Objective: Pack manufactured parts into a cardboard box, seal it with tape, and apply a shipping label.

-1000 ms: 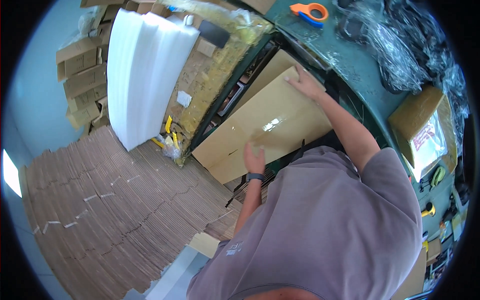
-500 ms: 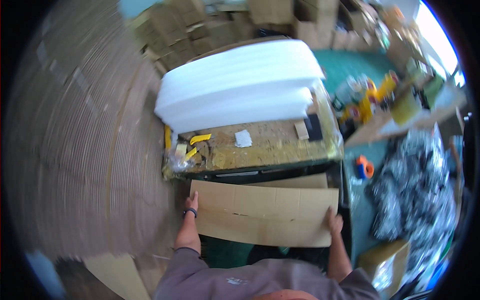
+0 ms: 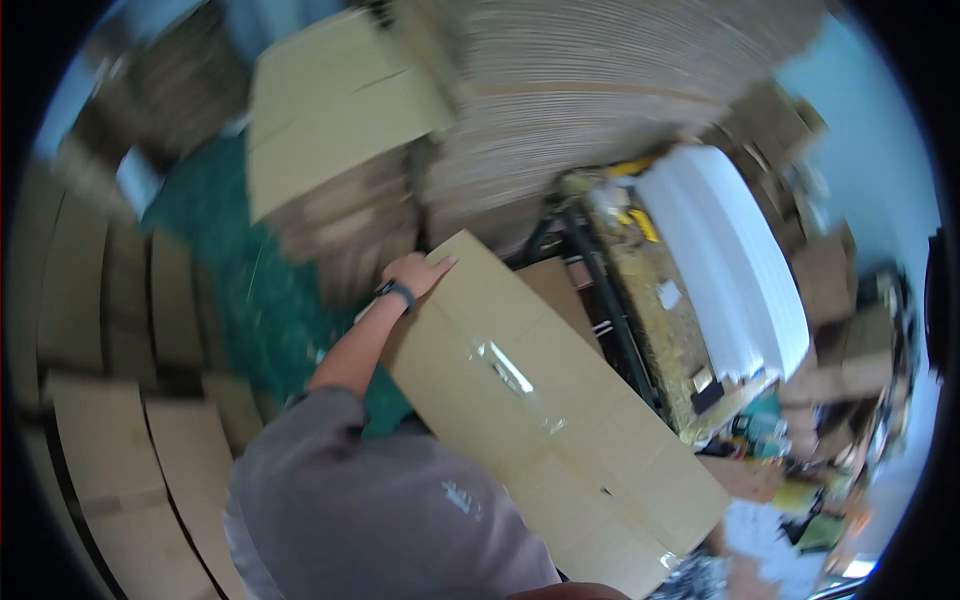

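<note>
A long brown cardboard box (image 3: 560, 400) with clear tape along its middle is held slantwise in front of my body. My left hand (image 3: 418, 275) grips its upper left end, thumb on the top face and fingers bent over the edge. The box's lower right end reaches towards the bottom of the view. My right hand is out of sight, behind the box or my body. A second piece of cardboard (image 3: 562, 295) shows between the box and the workbench (image 3: 665, 345).
On the workbench lie white foam sheets (image 3: 725, 260), yellow cutters (image 3: 643, 226) and a small black piece (image 3: 707, 397). A tall stack of flat cardboard (image 3: 590, 90) rises beyond. Sealed cartons (image 3: 130, 470) stand at left beside green floor (image 3: 215, 195).
My body and view have turned left, and the cardboard box has come along, raised nearer to me and tilted. The right hand has gone from view; cartons at left have appeared.
</note>
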